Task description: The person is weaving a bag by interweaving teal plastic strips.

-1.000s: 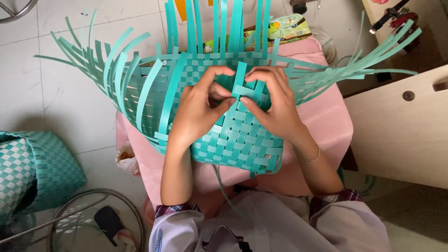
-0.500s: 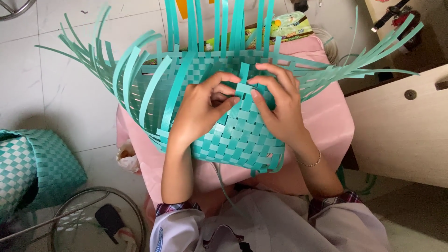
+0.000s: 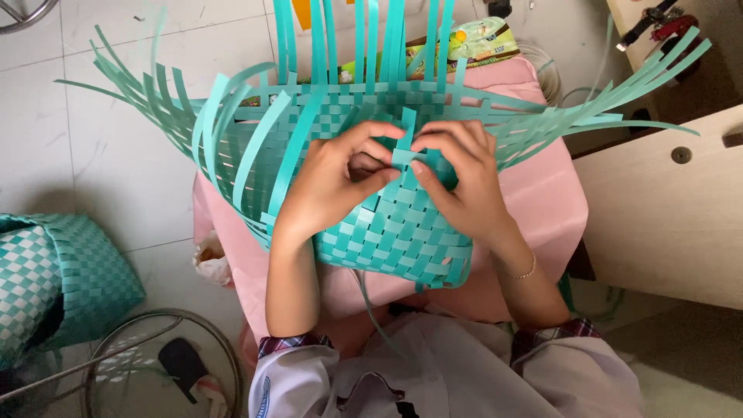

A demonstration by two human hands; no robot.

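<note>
Pink table: hands pinching strip

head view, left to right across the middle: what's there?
Finished teal woven basket on the floor → left hand → right hand, both on the half-woven teal basket → pink table cover → beige wooden panel.

Single head-worn view, looking steeply down from above the person's lap.

The camera faces forward and down, close to the left hand and right hand, which meet at frame centre over the basket on a pink table. Forearms enter from the bottom edge; tiled floor fills the left, a cabinet the right.
</note>
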